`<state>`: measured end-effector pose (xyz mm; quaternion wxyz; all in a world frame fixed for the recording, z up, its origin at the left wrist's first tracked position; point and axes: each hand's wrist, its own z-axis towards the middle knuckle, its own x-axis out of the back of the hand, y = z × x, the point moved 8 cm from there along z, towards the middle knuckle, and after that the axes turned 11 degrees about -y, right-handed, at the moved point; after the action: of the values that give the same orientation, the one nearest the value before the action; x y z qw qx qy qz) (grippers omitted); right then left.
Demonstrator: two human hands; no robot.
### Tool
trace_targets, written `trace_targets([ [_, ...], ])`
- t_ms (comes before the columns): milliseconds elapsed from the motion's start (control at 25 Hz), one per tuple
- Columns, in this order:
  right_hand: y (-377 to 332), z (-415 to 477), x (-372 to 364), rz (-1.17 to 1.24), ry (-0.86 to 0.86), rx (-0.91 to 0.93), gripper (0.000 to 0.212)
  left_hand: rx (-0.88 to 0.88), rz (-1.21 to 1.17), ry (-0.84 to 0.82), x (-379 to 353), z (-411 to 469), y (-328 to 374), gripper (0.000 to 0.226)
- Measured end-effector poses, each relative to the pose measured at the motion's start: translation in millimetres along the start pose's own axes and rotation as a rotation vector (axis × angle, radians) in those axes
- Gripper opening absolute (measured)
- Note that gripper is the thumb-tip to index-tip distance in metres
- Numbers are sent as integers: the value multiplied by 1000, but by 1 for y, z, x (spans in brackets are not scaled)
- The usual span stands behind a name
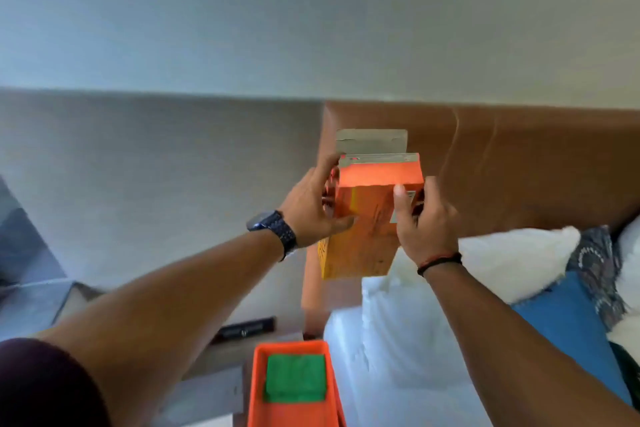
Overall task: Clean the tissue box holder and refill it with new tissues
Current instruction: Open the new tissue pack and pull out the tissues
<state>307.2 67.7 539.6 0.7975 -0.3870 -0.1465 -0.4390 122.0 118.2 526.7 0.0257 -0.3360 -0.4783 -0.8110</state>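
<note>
I hold an orange cardboard tissue box point(363, 218) up in front of me with both hands, its top end flap point(370, 140) folded open and standing up. My left hand point(313, 204), with a dark watch on the wrist, grips the box's left side near the top. My right hand point(424, 222), with a dark band on the wrist, grips its right side, thumb across the front. Below, at the bottom centre, sits an orange tray-like holder point(258, 388) with a green folded cloth point(296, 378) lying inside it.
A brown padded headboard point(519, 163) stands behind the box. A bed with white pillows point(502, 260) and a blue cushion point(568, 319) fills the right side. A grey bedside surface point(207, 388) and a dark wall plate point(246, 329) lie at lower left.
</note>
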Motion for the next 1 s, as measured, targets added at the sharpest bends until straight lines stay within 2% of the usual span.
trace_targets([
  [160,-126,63,37,-59,29,291,53,-50,177,25,113,-7,67,73],
  [280,-196,89,56,-108,-79,499,61,-91,394,124,172,-27,109,82],
  [440,-258,97,84,-177,-112,744,51,-79,607,176,207,-50,145,91],
  [560,-290,89,94,-268,-157,954,45,-133,648,255,222,-65,169,92],
  [680,-302,74,98,-420,-219,1126,49,-176,668,291,227,-75,185,95],
  [800,-304,66,102,-563,-283,1193,54,-235,753,288,221,-77,198,99],
  [1000,-295,75,115,-571,-339,1160,52,-304,884,318,216,-71,207,99],
])
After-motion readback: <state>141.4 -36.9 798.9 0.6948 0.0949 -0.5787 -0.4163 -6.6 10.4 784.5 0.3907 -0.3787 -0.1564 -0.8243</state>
